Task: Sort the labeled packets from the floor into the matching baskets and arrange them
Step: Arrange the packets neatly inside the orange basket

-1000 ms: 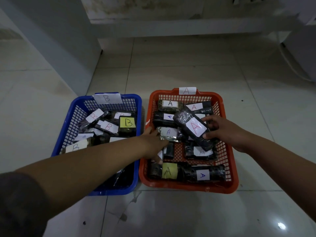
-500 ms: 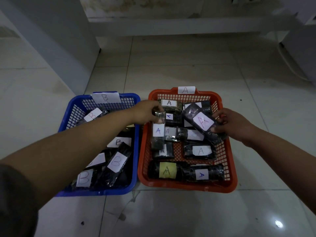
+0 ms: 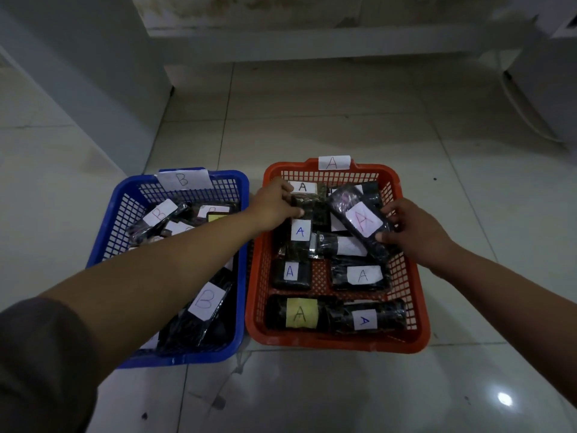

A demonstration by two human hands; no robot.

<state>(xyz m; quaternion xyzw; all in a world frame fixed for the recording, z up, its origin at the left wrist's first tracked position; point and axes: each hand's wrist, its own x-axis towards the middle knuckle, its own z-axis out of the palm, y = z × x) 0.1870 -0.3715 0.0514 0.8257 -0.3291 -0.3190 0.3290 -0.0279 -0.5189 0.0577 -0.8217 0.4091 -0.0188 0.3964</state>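
Note:
An orange basket tagged A stands on the floor beside a blue basket tagged B. Both hold several dark packets with letter labels. My left hand reaches across the blue basket into the orange one and pinches the top of a dark packet with a blue A label, which hangs upright. My right hand grips a long dark packet with a pink A label that lies slanted over the basket's right side.
Pale glossy floor tiles surround the baskets. A white pillar rises at the left rear and a low white ledge runs along the back. A cable trails at the far right.
My left hand lifted the blue-A packet from the basket's middle toward its back left corner. My right hand raised and shifted the pink-A packet slightly to the right.

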